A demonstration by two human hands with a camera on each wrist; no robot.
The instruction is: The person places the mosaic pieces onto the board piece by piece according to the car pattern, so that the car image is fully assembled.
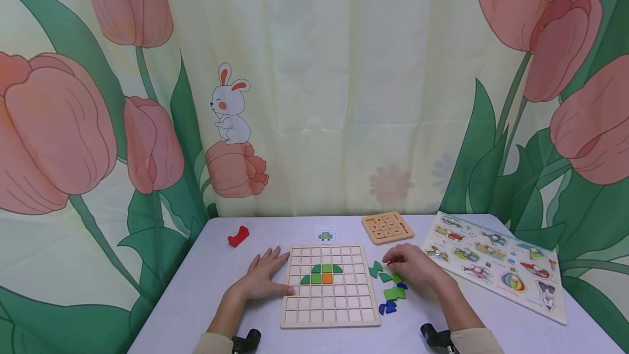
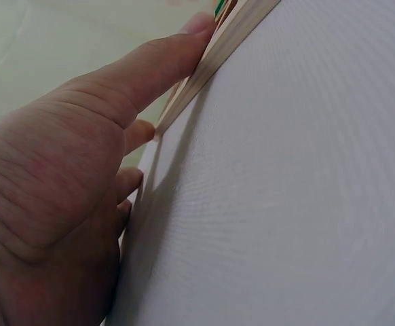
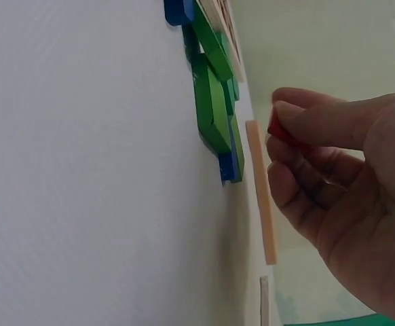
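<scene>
- Two hands work at a white table point(image 1: 206, 283), and we go from the left edge across.
- A red arch-shaped block point(image 1: 238, 236) lies alone near the far left, well apart from everything else.
- Our left hand point(image 1: 262, 276) rests flat on the table, fingers straight and spread, their tips against the left rim of the wooden grid board point(image 1: 330, 318); we judge that it steadies the board.
- On the board, green pieces and one orange square point(image 1: 327, 278) form a small domed figure in the middle rows, seemingly matching the little pattern card point(image 1: 325, 235) just beyond the board.
- Right of the board lie loose green and blue pieces point(image 1: 391, 291), close together and within easy reach.
- Our right hand point(image 1: 413, 269) hovers over that pile, thumb and fingertips pinching a small red piece point(image 3: 277, 128) just clear of the table.
- Further back sits a small wooden number board point(image 1: 387, 227); at far right lies a vehicle peg puzzle point(image 1: 496, 261).
</scene>
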